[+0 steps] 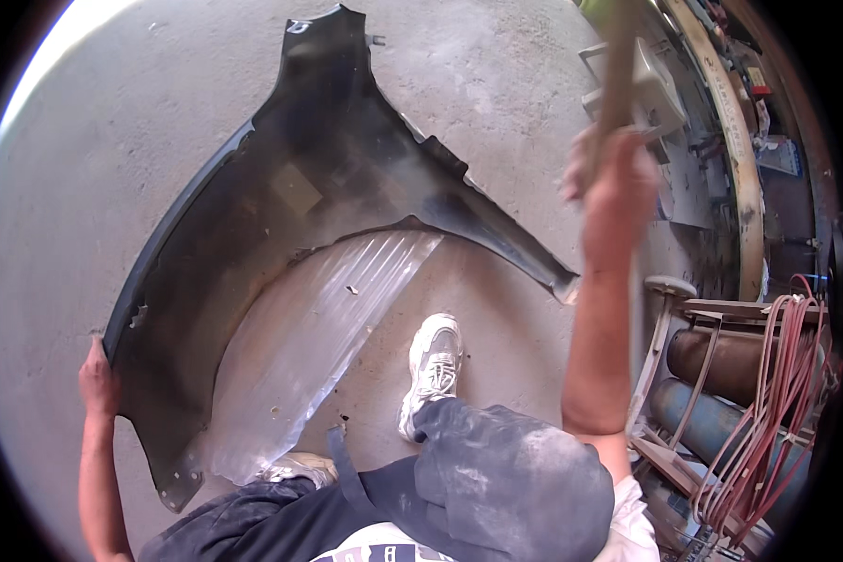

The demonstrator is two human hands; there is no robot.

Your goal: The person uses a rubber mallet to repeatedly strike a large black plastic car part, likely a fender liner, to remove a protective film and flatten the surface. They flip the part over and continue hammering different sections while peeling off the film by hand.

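Observation:
A dark car fender (187,234) lies in front of me with its hollow inner side showing. My left hand (99,377) is closed on its outer edge at the lower left. On the right, my right hand (613,192) is raised and smeared by motion. Its fingers are wrapped round a wooden handle (618,75) that points upward. The handle's far end runs to the top of the picture beside a yellow-green blur, so the tool's head cannot be made out. A clear plastic sheet (318,318) lies under the fender's wheel arch.
My white shoe (436,361) stands on the concrete floor (496,66) inside the arch. To the right are gas cylinders (693,412) on a cart, with red hoses (768,403) hung over it. A white stool-like object (651,94) lies farther back, near a long wooden beam (726,122).

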